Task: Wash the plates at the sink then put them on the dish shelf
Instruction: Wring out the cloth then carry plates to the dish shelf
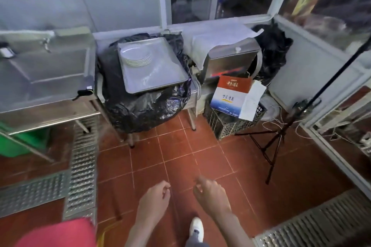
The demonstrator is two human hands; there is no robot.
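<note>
Nearest the viewer, the person's left hand (155, 199) and right hand (210, 192) hang side by side above the terracotta tiled floor (180, 146), fingers loosely curled, neither one holding anything. A white shoe (196, 228) shows just below them, and perforated metal drain grates (82, 166) run along the floor to the left and at the lower right.

Beyond the open floor stands a black plastic bag (144, 106) draped over a metal-legged stand. On top of it rests a rectangular grey metal tray (160, 74), and in the tray's far left corner sits a stack of round white plates (138, 57), well apart from both hands. To the left of the bag, just beside it, is the stainless steel sink (46, 70) with its tap on the back wall. To the right, a steel box with a knobbed lid (230, 56), a red, white and blue carton (230, 94) on a dark plastic crate (230, 124), and a black tripod (281, 132) stand near the corner. Glass partitions close the background; no dish shelf can be made out.

The step in hand appears to be the approach to fetch the plates. It would go best by stepping close before reaching, since the tray sits on soft, uneven plastic and may tip if pressed at an edge. Both hands should take the stack from under its lowest plate, or lift a few plates at a time, then carry them the short way left to the sink, watching the grate underfoot.
</note>
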